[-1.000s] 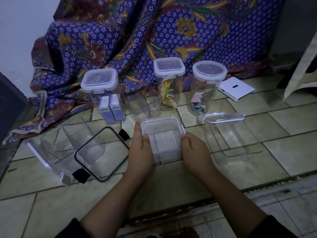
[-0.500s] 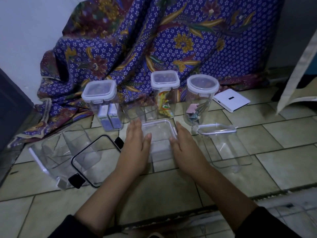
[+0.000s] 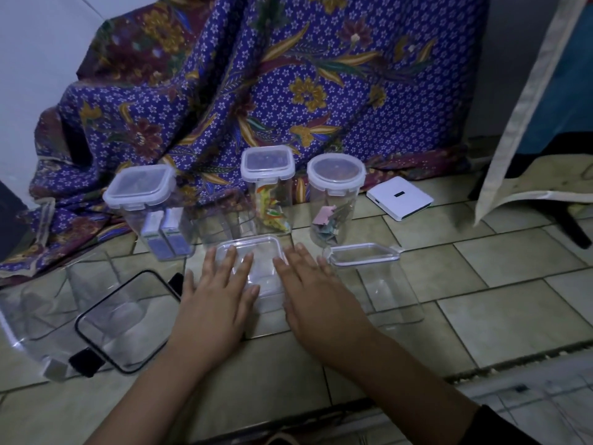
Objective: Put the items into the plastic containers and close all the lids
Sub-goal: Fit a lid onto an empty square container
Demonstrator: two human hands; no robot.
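Note:
A clear square container with its lid (image 3: 256, 252) on top stands on the floor tiles in the middle. My left hand (image 3: 218, 293) lies flat on the lid's left part, fingers spread. My right hand (image 3: 311, 293) lies flat at its right edge, fingers apart. Behind stand three lidded containers: a square one with small boxes (image 3: 150, 213), a tall one with colourful packets (image 3: 269, 191), a round one with paper bits (image 3: 333, 200). A clear container (image 3: 385, 284) with a loose lid (image 3: 364, 253) stands at right. A large one with a black-rimmed lid (image 3: 125, 319) lies at left.
A blue-purple patterned cloth (image 3: 288, 85) hangs behind the containers. A white flat box (image 3: 399, 197) lies on the tiles at back right. A pale fabric edge (image 3: 526, 101) hangs at the right. A dark object (image 3: 9, 216) stands at the far left.
Both hands have shifted from gripping the middle container's sides to lying flat, fingers spread, on its lid. The camera has tilted up a little.

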